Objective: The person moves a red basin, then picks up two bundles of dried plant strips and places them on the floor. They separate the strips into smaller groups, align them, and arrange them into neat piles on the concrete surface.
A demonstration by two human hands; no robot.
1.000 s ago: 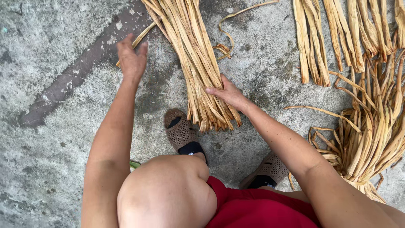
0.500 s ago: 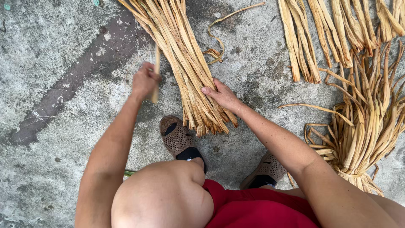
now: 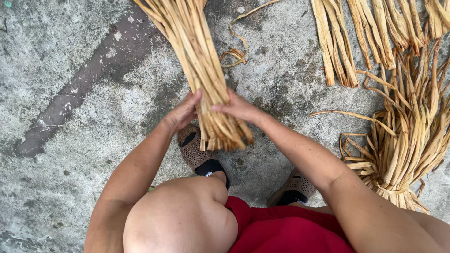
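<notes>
The left hand (image 3: 183,112) and right hand (image 3: 236,107) are pressing in from either side on a bundle of dried straw-coloured strips (image 3: 199,70), fingers wrapped round it, probably to keep the cut ends together. The bundle is lying at centre on the concrete ground (image 3: 70,93), running away far-left above a tan sandal (image 3: 197,152), while a looser heap of strips (image 3: 408,140) is lying well apart at the right.

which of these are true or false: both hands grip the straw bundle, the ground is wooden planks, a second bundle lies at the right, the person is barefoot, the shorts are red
1. Both hands grip the bundle: true. The left hand and right hand clasp the bundle from either side near its lower end.
2. The ground is wooden planks: false. The ground is rough grey concrete.
3. A second bundle lies at the right: true. A curved bundle rests there on the ground.
4. The person is barefoot: false. Brown perforated shoes cover both feet.
5. The shorts are red: true. The shorts are red.
</notes>
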